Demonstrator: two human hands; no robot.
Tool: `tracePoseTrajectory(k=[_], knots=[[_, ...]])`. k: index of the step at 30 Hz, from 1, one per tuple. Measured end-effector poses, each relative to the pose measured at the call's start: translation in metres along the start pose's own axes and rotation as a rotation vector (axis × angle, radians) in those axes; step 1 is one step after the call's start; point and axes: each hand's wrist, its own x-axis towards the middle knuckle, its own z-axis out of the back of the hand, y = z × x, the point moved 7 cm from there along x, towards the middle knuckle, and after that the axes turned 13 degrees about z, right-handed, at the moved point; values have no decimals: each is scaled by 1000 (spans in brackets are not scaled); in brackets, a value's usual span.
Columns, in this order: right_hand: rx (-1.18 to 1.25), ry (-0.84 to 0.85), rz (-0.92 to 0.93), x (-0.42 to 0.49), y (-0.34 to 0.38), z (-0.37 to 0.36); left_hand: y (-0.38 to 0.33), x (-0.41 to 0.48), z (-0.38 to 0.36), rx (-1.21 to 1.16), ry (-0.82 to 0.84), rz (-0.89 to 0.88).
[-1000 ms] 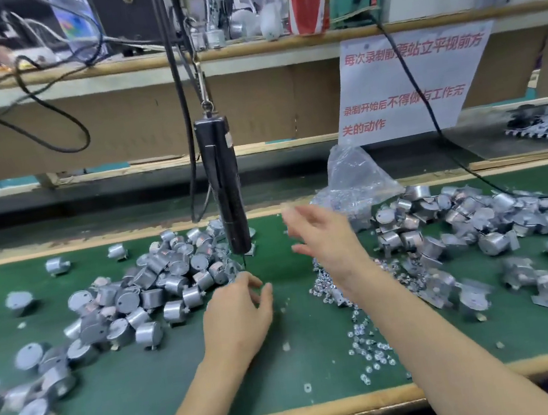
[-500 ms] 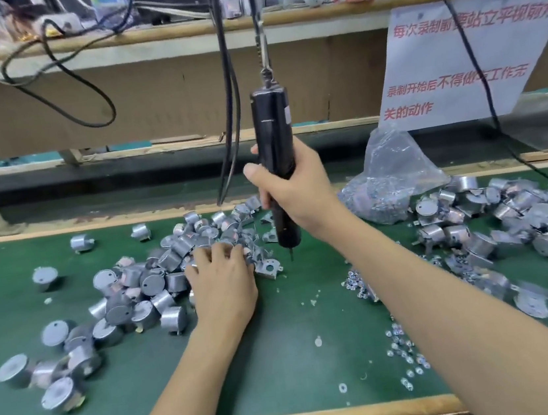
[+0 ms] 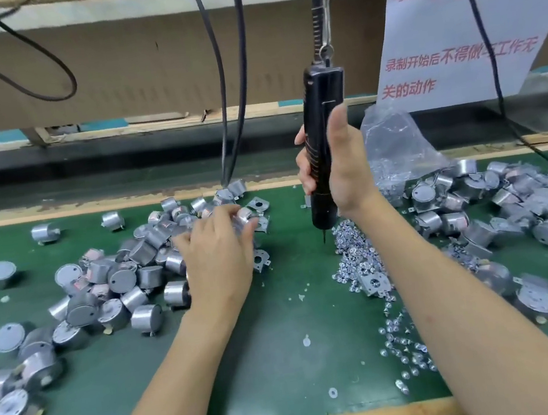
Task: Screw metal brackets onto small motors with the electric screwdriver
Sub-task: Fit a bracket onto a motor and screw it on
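The right hand [image 3: 344, 171], open a second ago, now grips the hanging electric screwdriver [image 3: 320, 105] (bit near the screws [image 3: 356, 242]); the left hand [image 3: 218, 255] has moved into the motors [image 3: 121, 281].

Right hand [image 3: 344, 171] around the electric screwdriver [image 3: 321, 98]

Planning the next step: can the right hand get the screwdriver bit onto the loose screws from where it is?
Probably yes. The right hand grips the electric screwdriver upright, its bit hanging right beside the screw pile with nothing between; the left hand is off among the motors.
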Motion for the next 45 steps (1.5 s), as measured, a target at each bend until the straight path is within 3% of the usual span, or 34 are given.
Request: tracePoseTrajectory(k=[6,17,21,45], knots=[[34,-6,-42,-5,-12,4,-21,-31,-27,-119,157,-286],[14,23,-26,-9,-13,10,-23,-42,-45,-167,407,-339],[8,26,-50,-11,-16,9,-21,-39,-47,-254,492,-282],[-20,9,-59,-10,-17,14,-21,-34,-50,-294,514,-239]])
